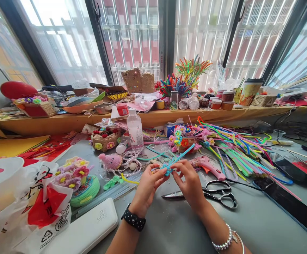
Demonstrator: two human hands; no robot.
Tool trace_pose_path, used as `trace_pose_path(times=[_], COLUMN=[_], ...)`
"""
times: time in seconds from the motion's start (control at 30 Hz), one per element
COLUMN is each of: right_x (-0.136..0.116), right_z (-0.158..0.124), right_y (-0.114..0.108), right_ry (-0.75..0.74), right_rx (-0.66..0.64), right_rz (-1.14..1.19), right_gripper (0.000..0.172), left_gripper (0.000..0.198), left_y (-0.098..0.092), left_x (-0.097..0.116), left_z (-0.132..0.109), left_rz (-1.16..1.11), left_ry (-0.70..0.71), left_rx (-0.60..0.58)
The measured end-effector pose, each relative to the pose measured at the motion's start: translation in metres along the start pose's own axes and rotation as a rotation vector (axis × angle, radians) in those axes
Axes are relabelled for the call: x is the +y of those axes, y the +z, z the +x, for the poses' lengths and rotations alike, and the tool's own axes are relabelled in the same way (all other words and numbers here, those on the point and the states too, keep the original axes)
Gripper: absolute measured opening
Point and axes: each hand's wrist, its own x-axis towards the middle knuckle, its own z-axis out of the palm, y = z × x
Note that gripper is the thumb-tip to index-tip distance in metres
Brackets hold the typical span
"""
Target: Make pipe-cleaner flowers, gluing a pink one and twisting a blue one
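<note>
Both hands meet above the middle of the grey table around a blue pipe cleaner, bent into small loops at its lower end. My left hand pinches the looped part from the left. From the right, my right hand grips the same piece with thumb and fingers, and a straight length sticks up between the hands. Black-handled scissors lie under and beside my right hand, their blades partly hidden by it. Behind that hand rests a pink glue gun.
Loose coloured pipe cleaners spread over the right side. A flower-trimmed basket and a plastic bottle stand behind the hands. At left are a pipe-cleaner flower pot, a white case and a plastic bag. A dark tablet lies right.
</note>
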Motion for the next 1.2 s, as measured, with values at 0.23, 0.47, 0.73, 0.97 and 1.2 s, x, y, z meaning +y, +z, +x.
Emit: trace_pose_path(times=[0.23, 0.47, 0.73, 0.97, 1.2], right_x=[0.003, 0.0, -0.004, -0.002, -0.004], right_z=[-0.002, -0.002, -0.003, -0.004, -0.003], right_y=[0.0, 0.0, 0.004, 0.006, 0.007], right_ry=[-0.086, -0.104, -0.022, 0.155, 0.187], right_rx=[0.034, 0.01, 0.004, 0.036, 0.048], right_rz=[-0.135, -0.213, -0.153, -0.01, 0.025], right_gripper=[0.015, 0.013, 0.01, 0.005, 0.003], left_gripper=[0.037, 0.036, 0.025, 0.023, 0.02], left_y=[0.003, 0.006, 0.011, 0.013, 0.011], left_x=[0.0, -0.001, -0.006, -0.007, -0.009], left_z=[-0.002, -0.001, -0.005, -0.006, -0.004], left_rz=[0.068, 0.166, 0.433, 0.469, 0.568], left_ry=[0.029, 0.191, 0.514, 0.502, 0.574], left_rx=[0.046, 0.057, 0.108, 0.043, 0.053])
